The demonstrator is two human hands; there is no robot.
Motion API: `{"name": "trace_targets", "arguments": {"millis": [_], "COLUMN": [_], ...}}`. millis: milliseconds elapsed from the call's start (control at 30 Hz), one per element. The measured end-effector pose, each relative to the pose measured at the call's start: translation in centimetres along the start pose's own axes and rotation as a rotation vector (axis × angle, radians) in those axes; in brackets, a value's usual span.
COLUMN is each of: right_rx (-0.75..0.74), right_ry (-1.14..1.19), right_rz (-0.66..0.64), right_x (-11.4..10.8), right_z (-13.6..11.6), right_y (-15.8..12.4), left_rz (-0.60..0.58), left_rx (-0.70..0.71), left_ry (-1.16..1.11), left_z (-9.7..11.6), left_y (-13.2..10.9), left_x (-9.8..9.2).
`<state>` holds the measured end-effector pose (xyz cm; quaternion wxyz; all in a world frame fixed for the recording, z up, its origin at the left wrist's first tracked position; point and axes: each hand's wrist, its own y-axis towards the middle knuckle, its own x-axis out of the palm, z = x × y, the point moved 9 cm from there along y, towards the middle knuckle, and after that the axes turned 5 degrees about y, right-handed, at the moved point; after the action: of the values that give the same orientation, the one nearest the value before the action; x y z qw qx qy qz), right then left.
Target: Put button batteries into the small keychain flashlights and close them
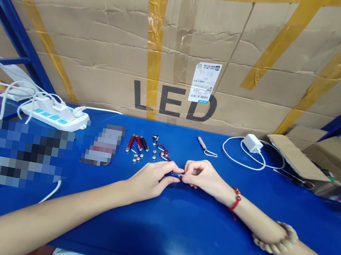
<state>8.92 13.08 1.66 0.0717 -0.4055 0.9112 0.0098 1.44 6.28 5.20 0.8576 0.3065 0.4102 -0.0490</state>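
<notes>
My left hand (149,179) is closed round a small blue tube (172,175), like a mini flashlight body, held just above the blue table (153,225). My right hand (202,175) pinches the tube's right end, fingers pressed together. Just beyond the hands lie red and black tubes (137,143), several small button cells (137,156), a red carabiner clip (162,148) and a small silver cap (155,137). A silver mini flashlight with a clip (202,143) lies further back to the right.
A white power strip (55,115) with plugs and cables sits at the back left. A white charger (252,143) with its looped cable lies at the back right. An open cardboard box (321,169) stands at the right. A big cardboard sheet marked LED (182,59) forms the back wall.
</notes>
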Motion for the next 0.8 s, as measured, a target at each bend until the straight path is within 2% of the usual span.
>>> {"name": "trace_targets", "arguments": {"millis": [200, 367, 467, 800], "right_rx": [0.014, 0.023, 0.026, -0.077], "right_ry": [-0.022, -0.008, -0.002, 0.069], "right_rz": [0.014, 0.026, 0.031, 0.119], "right_x": [-0.2, -0.3, -0.3, -0.8], "right_z": [0.3, 0.3, 0.4, 0.2], "right_y": [0.1, 0.1, 0.2, 0.5], "left_rz": [-0.012, 0.065, 0.070, 0.025], "left_rx": [0.041, 0.025, 0.013, -0.153], "left_ry": [0.057, 0.100, 0.122, 0.104], "left_z": [0.5, 0.2, 0.1, -0.9], "left_y": [0.2, 0.2, 0.2, 0.5], "left_x": [0.0, -0.3, -0.2, -0.1]}}
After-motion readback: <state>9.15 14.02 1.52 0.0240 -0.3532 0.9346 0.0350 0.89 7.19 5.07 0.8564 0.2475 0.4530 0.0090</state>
